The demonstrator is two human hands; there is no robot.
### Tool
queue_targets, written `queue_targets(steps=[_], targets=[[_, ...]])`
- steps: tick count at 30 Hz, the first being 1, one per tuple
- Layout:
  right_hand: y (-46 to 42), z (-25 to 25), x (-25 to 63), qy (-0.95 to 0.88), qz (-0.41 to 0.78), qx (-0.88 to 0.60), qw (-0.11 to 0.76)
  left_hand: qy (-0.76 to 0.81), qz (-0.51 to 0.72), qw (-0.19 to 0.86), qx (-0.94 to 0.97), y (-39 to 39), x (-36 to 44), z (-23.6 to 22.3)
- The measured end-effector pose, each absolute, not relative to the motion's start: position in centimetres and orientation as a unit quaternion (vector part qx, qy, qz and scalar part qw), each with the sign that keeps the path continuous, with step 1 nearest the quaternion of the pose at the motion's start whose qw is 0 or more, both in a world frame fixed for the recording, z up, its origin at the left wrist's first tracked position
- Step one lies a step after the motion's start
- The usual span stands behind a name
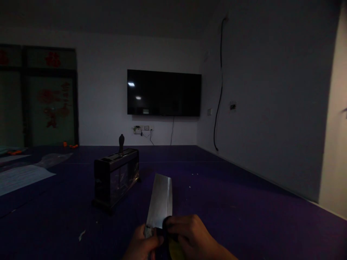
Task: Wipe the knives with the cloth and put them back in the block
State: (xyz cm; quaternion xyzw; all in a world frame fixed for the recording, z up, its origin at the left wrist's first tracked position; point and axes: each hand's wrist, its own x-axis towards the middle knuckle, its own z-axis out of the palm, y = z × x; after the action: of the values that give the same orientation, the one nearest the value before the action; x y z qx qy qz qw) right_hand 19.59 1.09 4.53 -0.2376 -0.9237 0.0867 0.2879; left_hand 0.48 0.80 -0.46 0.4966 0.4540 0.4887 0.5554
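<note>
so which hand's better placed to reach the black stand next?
Left, likely: the black stand sits ahead-left, nearer the left hand; the right hand would reach across. Both hands are at the cleaver, so the right may need to hold it.

Left of the wide, black, flat-screen television (pixel 164 93), on the glass pane above a dark-framed glass door (pixel 61 135), a large red Chinese character (pixel 52 59) appears to read 福. Farther left of the television, a second red character (pixel 3 57), cut off by the view's edge, is illegible. Lower, on the door's glass and also left of the television, a column of smaller red characters (pixel 65 97) is too dim to read.
</note>
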Motion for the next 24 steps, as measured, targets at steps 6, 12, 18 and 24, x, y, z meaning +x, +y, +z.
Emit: queue_targets(steps=[6,12,18,24], targets=[[1.1,4.4,19.4,-0.919,0.093,-0.238,0.301,0.472,0.485,0.546,0.493,1.3,0.4,-1.6],[1.5,4.3,19.6,-0.903,0.079,-0.282,0.316,0.462,0.475,0.550,0.508,1.3,0.4,-1.6],[1.9,4.3,20.0,-0.882,0.055,-0.330,0.332,0.456,0.458,0.557,0.522,1.5,0.3,-1.5],[2.6,4.0,20.5,-0.864,0.043,-0.380,0.328,0.422,0.427,0.584,0.546,0.8,-0.1,-0.3]])
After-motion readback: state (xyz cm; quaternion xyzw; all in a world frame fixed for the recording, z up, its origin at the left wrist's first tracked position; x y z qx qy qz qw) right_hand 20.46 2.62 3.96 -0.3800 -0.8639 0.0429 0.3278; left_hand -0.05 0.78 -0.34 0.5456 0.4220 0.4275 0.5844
